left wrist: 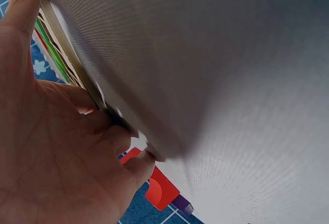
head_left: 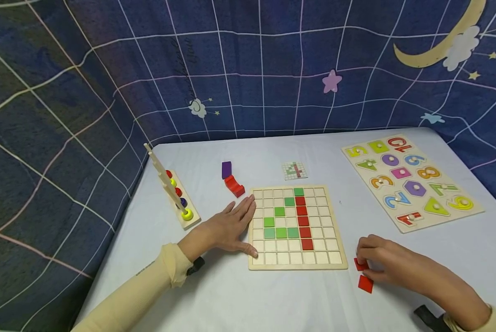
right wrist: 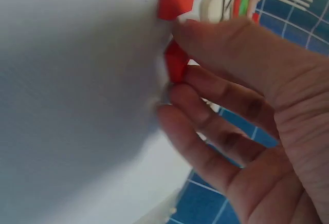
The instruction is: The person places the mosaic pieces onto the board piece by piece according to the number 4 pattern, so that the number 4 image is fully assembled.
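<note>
My left hand (head_left: 233,226) rests along the left edge of the wooden grid board (head_left: 298,266), fingers straight, the thumb at its lower left corner. Green square tiles (head_left: 279,211) make a slanted line and a short row on the board, beside a column of red square tiles (head_left: 304,221). To the right of the board, my right hand (head_left: 391,263) pinches a red tile (right wrist: 176,62) between thumb and fingers, low over the white cloth. Another red tile (head_left: 365,284) lies just below that hand.
Behind the board lies a small pattern card (head_left: 294,170). A purple block (head_left: 226,170) and a red curved block (head_left: 234,186) lie at the back left, near a peg stand with beads (head_left: 186,203). A number puzzle board (head_left: 414,182) occupies the right side.
</note>
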{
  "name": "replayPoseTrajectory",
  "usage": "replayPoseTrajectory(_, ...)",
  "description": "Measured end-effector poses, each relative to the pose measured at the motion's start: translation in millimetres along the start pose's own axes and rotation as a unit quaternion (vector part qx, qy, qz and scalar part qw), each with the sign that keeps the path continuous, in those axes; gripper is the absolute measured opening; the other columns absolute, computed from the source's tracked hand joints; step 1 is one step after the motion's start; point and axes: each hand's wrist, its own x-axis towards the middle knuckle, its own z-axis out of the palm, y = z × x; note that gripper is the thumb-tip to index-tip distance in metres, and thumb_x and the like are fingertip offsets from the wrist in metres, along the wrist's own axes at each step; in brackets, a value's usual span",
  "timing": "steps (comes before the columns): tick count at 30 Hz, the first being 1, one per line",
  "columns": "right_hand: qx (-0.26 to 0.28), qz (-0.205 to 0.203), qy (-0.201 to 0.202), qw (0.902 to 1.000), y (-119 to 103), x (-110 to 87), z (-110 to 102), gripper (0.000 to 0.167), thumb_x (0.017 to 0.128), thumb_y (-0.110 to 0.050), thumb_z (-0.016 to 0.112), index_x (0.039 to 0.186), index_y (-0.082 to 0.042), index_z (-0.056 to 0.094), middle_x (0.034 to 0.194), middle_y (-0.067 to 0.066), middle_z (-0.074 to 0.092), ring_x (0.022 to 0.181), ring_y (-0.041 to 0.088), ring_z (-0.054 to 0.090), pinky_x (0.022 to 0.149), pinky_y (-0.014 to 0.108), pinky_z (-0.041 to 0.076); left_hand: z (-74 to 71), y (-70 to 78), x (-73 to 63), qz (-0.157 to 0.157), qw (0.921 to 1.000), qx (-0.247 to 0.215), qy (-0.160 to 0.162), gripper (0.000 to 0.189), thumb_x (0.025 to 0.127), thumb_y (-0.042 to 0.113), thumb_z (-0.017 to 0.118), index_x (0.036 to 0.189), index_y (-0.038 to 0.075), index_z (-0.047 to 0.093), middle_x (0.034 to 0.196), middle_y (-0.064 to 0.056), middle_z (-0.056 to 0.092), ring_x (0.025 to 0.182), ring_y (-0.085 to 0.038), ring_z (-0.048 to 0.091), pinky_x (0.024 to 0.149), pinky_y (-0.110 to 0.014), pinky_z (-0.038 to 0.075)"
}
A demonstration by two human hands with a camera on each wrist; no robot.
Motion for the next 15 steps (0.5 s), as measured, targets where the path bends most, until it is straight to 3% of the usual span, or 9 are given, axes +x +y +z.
replayPoseTrajectory(4,-0.022,-0.029,0.038,0.9987,1.1,0.4,4.0,0.037,0.070,-0.002,0.095,0.083,-0.025,0.069,0.092,-0.015,0.058,0.085,0.001,0.050,0.068,0.017,0.055,-1.2,0.5,-0.7,-0.001,1.0000,0.003,0.000,0.131,0.088,0.083,0.064,0.172,0.002,0.004,0.182,-0.016,-0.005,0.171,-0.029,0.000,0.139,-0.054,0.012)
replayPoseTrajectory(10,-0.030,-0.017,0.024,0.9991,-0.4,1.2,0.2,0.035,0.072,-0.006,0.094,0.085,-0.027,0.069,0.095,-0.015,0.056,0.088,0.001,0.049,0.069,0.018,0.056,-0.9,1.5,-1.1,0.000,1.0000,0.003,-0.002,0.131,0.088,0.082,0.065,0.172,0.001,0.004,0.182,-0.016,-0.004,0.171,-0.029,0.000,0.139,-0.054,0.013)
replayPoseTrajectory(15,-0.029,-0.016,0.017,0.9993,-10.6,13.5,-6.5,0.027,0.080,-0.010,0.091,0.091,-0.026,0.072,0.099,-0.015,0.057,0.091,0.002,0.050,0.072,0.018,0.057,-0.7,0.6,-0.3,-0.003,1.0000,0.003,-0.003,0.131,0.088,0.082,0.065,0.172,0.002,0.004,0.182,-0.016,-0.004,0.171,-0.029,0.000,0.139,-0.053,0.012)
